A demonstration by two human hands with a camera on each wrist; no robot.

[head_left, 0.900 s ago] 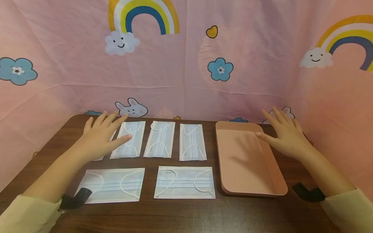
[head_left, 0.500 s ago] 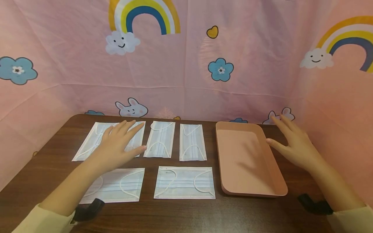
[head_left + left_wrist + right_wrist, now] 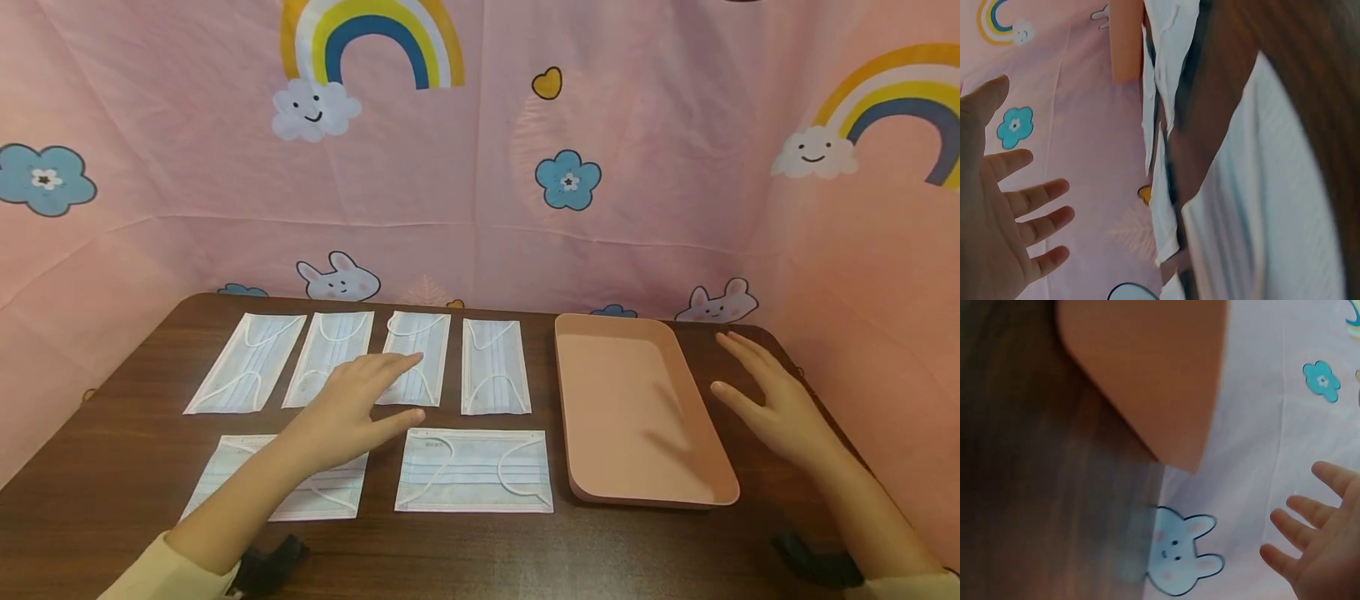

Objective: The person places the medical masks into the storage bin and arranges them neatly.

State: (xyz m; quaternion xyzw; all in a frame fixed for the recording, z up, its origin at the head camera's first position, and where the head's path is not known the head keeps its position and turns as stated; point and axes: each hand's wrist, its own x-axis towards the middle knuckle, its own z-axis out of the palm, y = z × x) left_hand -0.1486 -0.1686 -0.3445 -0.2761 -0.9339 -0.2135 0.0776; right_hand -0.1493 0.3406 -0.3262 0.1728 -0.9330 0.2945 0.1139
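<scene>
Six face masks point(image 3: 474, 469) lie on the counter point(image 3: 120, 467) under the spread, empty left hand point(image 3: 352, 408); spread right hand point(image 3: 780, 408) hovers just right of a pink tray point(image 3: 637, 400).

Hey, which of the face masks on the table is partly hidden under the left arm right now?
The front-row left mask: the left hand and forearm cross over it, hiding its right part. The front-row right mask and most of the back row lie uncovered.

Both hands are bare, no rings or gloves, with pale yellow sleeves point(image 3: 161, 571) at the forearms and a black wrist-mounted camera point(image 3: 270, 564) strapped under each.
</scene>
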